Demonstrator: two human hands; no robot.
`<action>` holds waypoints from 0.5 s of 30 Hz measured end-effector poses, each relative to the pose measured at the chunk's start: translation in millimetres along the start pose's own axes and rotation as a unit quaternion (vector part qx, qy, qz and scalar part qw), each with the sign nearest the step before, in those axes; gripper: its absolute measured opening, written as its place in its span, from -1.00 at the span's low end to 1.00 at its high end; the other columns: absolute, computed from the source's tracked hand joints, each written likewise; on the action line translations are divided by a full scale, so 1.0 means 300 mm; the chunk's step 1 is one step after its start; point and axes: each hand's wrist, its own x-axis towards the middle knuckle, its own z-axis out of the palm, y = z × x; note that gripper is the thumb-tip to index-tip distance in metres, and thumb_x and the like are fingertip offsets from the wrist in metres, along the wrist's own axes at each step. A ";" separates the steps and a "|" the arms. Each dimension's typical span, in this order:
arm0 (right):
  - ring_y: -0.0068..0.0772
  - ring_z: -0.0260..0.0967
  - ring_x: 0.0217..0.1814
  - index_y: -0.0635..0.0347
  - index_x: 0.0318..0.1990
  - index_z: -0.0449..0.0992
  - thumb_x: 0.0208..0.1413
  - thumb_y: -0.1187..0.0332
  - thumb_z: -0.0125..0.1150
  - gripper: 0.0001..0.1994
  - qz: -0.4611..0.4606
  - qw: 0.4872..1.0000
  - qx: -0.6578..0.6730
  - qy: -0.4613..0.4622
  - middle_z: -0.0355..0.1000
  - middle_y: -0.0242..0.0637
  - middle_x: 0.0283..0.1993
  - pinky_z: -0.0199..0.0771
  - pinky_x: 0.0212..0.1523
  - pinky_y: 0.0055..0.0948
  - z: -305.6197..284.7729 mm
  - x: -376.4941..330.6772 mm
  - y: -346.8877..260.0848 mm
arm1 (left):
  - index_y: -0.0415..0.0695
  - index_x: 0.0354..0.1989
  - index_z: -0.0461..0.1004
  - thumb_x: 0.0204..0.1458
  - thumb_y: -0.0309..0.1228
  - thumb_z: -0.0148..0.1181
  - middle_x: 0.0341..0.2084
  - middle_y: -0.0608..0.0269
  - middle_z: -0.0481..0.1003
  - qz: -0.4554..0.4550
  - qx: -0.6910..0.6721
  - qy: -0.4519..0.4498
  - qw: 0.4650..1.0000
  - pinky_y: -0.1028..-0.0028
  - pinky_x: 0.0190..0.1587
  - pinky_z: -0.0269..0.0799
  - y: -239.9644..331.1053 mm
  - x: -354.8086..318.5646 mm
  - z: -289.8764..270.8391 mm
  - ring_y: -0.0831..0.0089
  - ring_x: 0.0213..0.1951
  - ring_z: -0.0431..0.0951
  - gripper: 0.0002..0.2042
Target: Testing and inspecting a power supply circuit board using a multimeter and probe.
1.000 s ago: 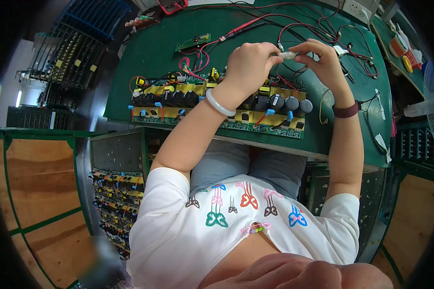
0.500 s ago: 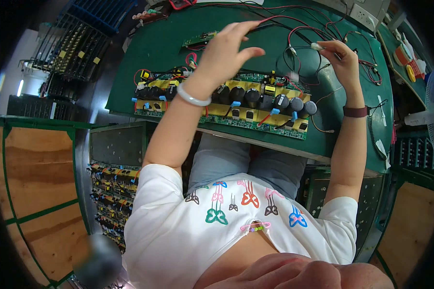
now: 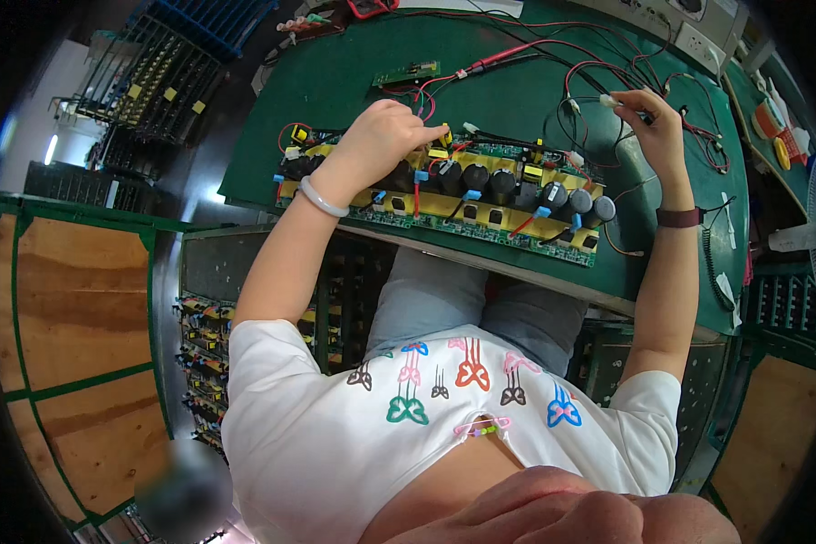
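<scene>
Right hand (image 3: 651, 127), one: fingers are closing narrowly on a white connector (image 3: 609, 101), which is projecting leftward from the thumb and fingertips, beyond the far right part of the board and apart from it.

Left hand (image 3: 376, 150), one: is spanning the left-centre of the long circuit board (image 3: 485, 218); one digit is pointing right, its tip reaching a yellow component (image 3: 445, 134), the other fingers curling. Whether it is touching or gripping anything, one cannot tell.

Circuit board, green and yellow, with black cylinders: is lying along the near edge of the green table (image 3: 317, 91), its left part running beneath the left hand.

Small green board (image 3: 406, 74), one: is lying beyond the left hand, well apart from the white connector.

Red probe (image 3: 499, 57), one: is lying right of the small green board.

White bangle (image 3: 323, 198), left wrist; dark red wristband (image 3: 679, 218), right wrist: both are encircling.
</scene>
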 end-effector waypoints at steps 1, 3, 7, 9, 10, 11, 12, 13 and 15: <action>-0.47 0.53 -0.19 0.23 -0.10 0.66 0.04 0.60 0.34 -0.76 0.001 1.000 0.002 0.001 0.58 -0.29 -0.22 0.51 -0.10 -0.49 -0.001 -0.001 0.000 | 0.00 0.04 0.61 -0.05 -0.50 0.25 -0.52 0.31 0.53 -0.001 -0.001 0.001 1.000 0.29 -0.07 0.44 0.003 0.002 0.000 0.31 -0.35 0.52 -0.60; -0.47 0.53 -0.19 0.23 -0.11 0.66 0.04 0.60 0.34 -0.76 0.002 1.000 -0.006 -0.003 0.58 -0.29 -0.21 0.51 -0.10 -0.48 -0.003 -0.004 0.006 | 0.01 -0.02 0.64 -0.08 -0.53 0.21 -0.50 0.34 0.54 0.016 0.038 -0.005 0.999 0.32 -0.10 0.47 0.009 0.011 -0.004 0.33 -0.33 0.53 -0.61; -0.46 0.53 -0.20 0.23 -0.11 0.66 0.03 0.60 0.34 -0.76 -0.005 0.999 -0.029 -0.012 0.58 -0.29 -0.21 0.51 -0.11 -0.48 0.006 0.002 -0.010 | -0.02 -0.09 0.66 -0.11 -0.53 0.22 -0.49 0.34 0.53 0.028 0.066 -0.014 0.997 0.36 -0.13 0.50 0.004 0.034 0.001 0.34 -0.33 0.53 -0.65; -0.46 0.54 -0.20 0.23 -0.12 0.65 0.02 0.61 0.34 -0.76 0.001 0.999 -0.036 -0.018 0.58 -0.28 -0.21 0.51 -0.11 -0.48 0.007 0.006 -0.029 | -0.07 -0.13 0.67 -0.13 -0.51 0.22 -0.50 0.33 0.54 0.048 0.071 -0.009 0.996 0.40 -0.16 0.52 -0.006 0.037 0.007 0.36 -0.33 0.54 -0.67; -0.45 0.54 -0.20 0.24 -0.12 0.65 0.02 0.61 0.34 -0.76 0.009 0.999 -0.045 -0.021 0.58 -0.28 -0.21 0.51 -0.11 -0.48 0.007 0.008 -0.038 | -0.07 -0.13 0.67 -0.13 -0.51 0.22 -0.50 0.33 0.54 0.048 0.072 -0.009 0.996 0.40 -0.16 0.52 -0.008 0.039 0.008 0.36 -0.33 0.54 -0.67; -0.45 0.54 -0.20 0.24 -0.12 0.65 0.02 0.61 0.34 -0.76 0.008 0.999 -0.044 -0.021 0.58 -0.28 -0.21 0.51 -0.11 -0.48 0.006 0.009 -0.041 | -0.09 -0.13 0.67 -0.13 -0.50 0.23 -0.50 0.34 0.54 0.056 0.067 -0.003 0.996 0.40 -0.16 0.52 -0.008 0.043 0.006 0.36 -0.33 0.54 -0.67; -0.45 0.54 -0.20 0.24 -0.12 0.65 0.02 0.60 0.34 -0.76 0.003 0.999 -0.046 -0.024 0.58 -0.28 -0.21 0.51 -0.11 -0.48 0.004 0.012 -0.040 | -0.10 -0.13 0.67 -0.14 -0.49 0.24 -0.51 0.34 0.54 0.064 0.063 0.004 0.996 0.39 -0.16 0.52 -0.009 0.048 0.003 0.36 -0.33 0.54 -0.68; -0.45 0.55 -0.19 0.24 -0.13 0.65 0.01 0.60 0.34 -0.76 -0.002 0.999 -0.047 -0.028 0.59 -0.29 -0.21 0.51 -0.11 -0.48 0.005 0.012 -0.043 | -0.10 -0.13 0.67 -0.14 -0.49 0.24 -0.51 0.34 0.54 0.063 0.063 0.004 0.996 0.39 -0.16 0.52 -0.006 0.046 0.000 0.36 -0.33 0.54 -0.68; -0.46 0.55 -0.20 0.25 -0.13 0.65 0.01 0.60 0.35 -0.76 -0.011 0.998 -0.056 -0.032 0.59 -0.28 -0.21 0.50 -0.11 -0.48 0.004 0.020 -0.055 | -0.12 -0.15 0.67 -0.13 -0.48 0.24 -0.51 0.33 0.54 0.060 0.062 0.000 0.996 0.40 -0.15 0.53 -0.001 0.042 -0.012 0.36 -0.32 0.54 -0.70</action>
